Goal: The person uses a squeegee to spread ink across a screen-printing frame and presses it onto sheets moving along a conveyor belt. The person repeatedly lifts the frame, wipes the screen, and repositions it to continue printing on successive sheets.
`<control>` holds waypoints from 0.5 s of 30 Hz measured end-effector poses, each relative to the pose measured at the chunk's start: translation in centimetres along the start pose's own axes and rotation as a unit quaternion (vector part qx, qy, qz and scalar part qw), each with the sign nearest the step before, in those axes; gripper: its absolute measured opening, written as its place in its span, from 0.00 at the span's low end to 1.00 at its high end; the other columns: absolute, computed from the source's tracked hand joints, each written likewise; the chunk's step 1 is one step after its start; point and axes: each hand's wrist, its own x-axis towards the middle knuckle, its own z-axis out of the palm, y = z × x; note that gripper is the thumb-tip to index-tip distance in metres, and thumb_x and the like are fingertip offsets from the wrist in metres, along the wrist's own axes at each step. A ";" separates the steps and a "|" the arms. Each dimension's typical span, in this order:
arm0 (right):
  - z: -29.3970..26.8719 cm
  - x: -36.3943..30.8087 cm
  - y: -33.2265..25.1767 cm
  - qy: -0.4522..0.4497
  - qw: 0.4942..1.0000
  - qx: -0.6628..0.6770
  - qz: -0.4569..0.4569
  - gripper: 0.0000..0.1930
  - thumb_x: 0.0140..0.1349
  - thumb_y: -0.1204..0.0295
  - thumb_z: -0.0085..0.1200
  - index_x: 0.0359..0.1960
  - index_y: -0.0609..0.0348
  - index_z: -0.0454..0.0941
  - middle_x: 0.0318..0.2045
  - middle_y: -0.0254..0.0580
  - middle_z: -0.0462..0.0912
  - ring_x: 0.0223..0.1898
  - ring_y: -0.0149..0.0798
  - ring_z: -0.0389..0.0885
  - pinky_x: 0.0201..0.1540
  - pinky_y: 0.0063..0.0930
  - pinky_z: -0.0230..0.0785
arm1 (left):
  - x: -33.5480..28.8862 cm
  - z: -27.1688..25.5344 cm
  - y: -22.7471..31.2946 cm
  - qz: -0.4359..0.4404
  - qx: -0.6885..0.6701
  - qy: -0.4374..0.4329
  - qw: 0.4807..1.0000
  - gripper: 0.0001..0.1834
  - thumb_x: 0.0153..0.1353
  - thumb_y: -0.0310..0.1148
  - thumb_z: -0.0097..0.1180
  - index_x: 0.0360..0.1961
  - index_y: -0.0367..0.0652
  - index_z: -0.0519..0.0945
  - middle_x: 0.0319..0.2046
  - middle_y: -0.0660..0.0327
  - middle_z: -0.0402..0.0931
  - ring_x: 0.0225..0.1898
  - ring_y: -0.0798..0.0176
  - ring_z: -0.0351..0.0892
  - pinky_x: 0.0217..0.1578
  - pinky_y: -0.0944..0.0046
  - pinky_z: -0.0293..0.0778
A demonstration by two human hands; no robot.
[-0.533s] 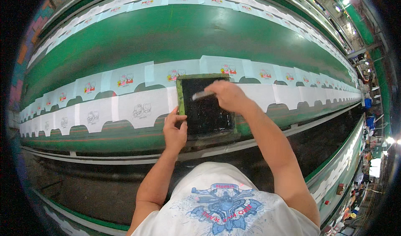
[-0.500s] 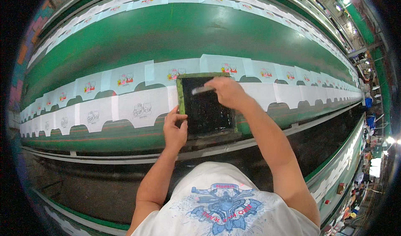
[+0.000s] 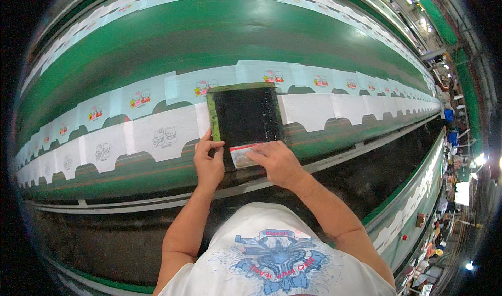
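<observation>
A screen-printing frame (image 3: 212, 115) with a greenish rim and black ink over its inside lies on the row of white fabric pieces (image 3: 178, 122). My left hand (image 3: 210, 162) grips the near left side of its rim, fingers closed at the edge. At the frame's near end my right hand (image 3: 281, 163) is closed round a squeegee (image 3: 241, 160), a pale flat blade with a red strip along its top. Wet specks of ink run down the right part of the mesh (image 3: 243, 113). White pieces left of the frame carry a black line drawing; the frame hides the cloth beneath it.
Behind the white row lies a row of light blue pieces (image 3: 178, 83) with coloured prints. Both rest on a long green table (image 3: 157, 39), with more rows along its far side. A pale rail (image 3: 151, 204) runs along the near edge. Assorted clutter (image 3: 436, 243) stands at the right.
My right hand has come from the frame's far end to its near end with the squeegee. My left hand still holds the left rim. The whole view has shifted slightly.
</observation>
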 end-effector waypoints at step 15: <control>0.5 -10.5 4.9 0.205 0.879 0.311 0.298 0.29 0.70 0.64 0.68 0.70 0.59 0.78 0.70 0.57 0.77 0.72 0.56 0.75 0.75 0.47 0.68 | -0.9 3.6 2.4 0.102 0.044 0.026 0.993 0.18 0.52 0.13 0.62 0.43 0.39 0.88 0.75 0.41 0.73 0.74 0.43 0.72 0.75 0.47 0.64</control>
